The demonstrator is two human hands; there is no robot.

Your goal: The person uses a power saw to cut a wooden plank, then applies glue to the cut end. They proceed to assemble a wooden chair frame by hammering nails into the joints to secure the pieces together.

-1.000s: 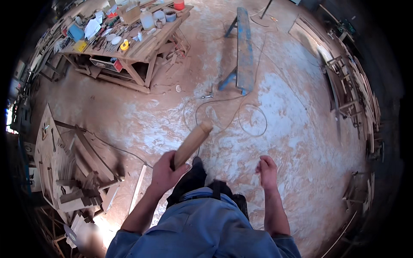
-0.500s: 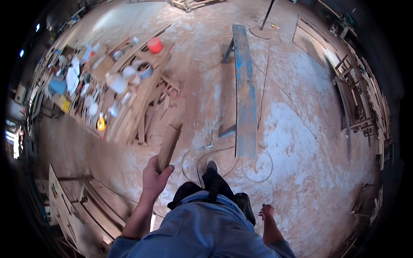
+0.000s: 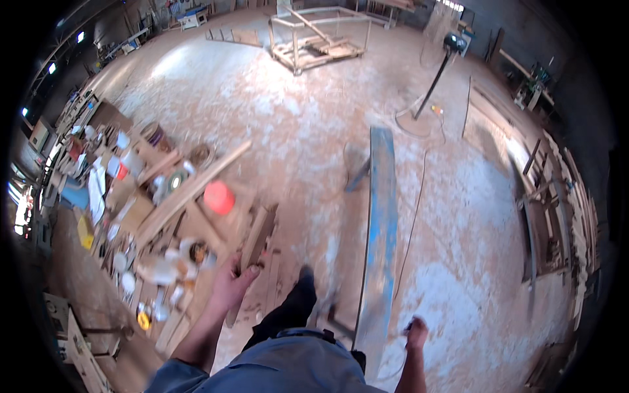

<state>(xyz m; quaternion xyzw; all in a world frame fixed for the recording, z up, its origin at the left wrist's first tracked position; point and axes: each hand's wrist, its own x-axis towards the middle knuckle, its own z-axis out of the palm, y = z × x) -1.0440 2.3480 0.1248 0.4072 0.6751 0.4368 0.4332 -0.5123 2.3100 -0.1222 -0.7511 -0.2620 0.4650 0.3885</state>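
Note:
My left hand is closed around a short, thick piece of wood, its thumb pressed along the near end. The wood tilts up and away from the hand, beside a cluttered low workbench. My right hand hangs low to the right of a long, narrow bench with worn blue paint. Its fingers are curled in and somewhat blurred; whether anything small is inside them is hidden.
The workbench bears a red tub, a cardboard box, a long board and several jars. A wooden frame and a black stand are farther off. Timber is stacked along the right; a cable crosses the floor.
I have stepped forward, and the view has lifted to take in more of the far room. The workbench and blue bench now sit nearer; the wood stays in my left hand.

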